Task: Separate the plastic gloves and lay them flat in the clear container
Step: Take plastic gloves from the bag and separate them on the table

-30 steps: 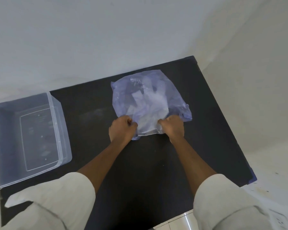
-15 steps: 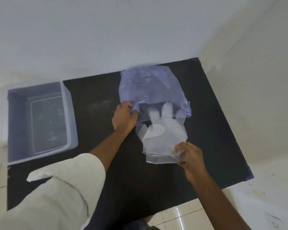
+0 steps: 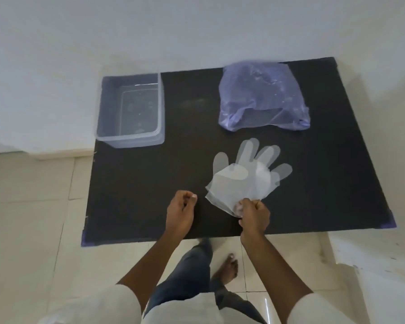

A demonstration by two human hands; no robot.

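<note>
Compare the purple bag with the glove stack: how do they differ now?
The purple bag is tinted and puffed, at the far side of the black mat; the glove stack is whitish-clear, flat and nearer. The right hand pinches the glove stack's cuff end; no hand touches the purple bag. Both are thin plastic on the black mat.

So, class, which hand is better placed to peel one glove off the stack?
Probably left. The left hand holds nothing beside the gloves; the right hand pinches their cuffs, anchoring the stack.

Black table [image 3: 150,183], white wall [image 3: 80,31], pale tiled floor [image 3: 28,253]
</note>
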